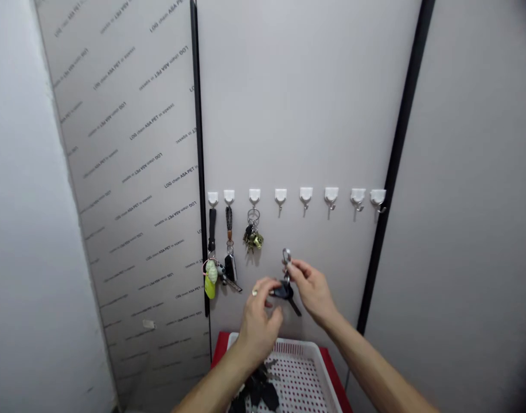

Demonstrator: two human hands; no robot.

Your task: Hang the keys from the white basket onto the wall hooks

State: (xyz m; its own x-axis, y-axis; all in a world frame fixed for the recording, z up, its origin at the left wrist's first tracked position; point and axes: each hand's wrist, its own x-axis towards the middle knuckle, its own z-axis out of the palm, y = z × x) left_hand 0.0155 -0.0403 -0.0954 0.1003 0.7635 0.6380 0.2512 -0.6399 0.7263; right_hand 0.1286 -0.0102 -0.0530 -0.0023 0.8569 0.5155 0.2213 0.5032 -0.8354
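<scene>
Head view. The left hand (260,312) and right hand (313,289) are raised side by side before a grey wall (306,103), below a row of eight white hooks (306,194). A black key (284,291) hangs between the hands. The right hand pinches the metal clip (286,256) at its top between thumb and forefinger, the other fingers loosely curled. The left hand, fingers bent inward and narrow, closes its fingertips on the left end of the key's black head. The blade points down and to the right, clear of both palms. The key lies below the fourth hook (280,197), apart from it, and that hook is bare. The three hooks to its left carry key bunches (253,235), and the four to its right carry nothing. Beneath the forearms stands a white basket (308,367) on a red surface (335,373), with dark keys (258,391) lying in it, partly hidden by the left forearm
</scene>
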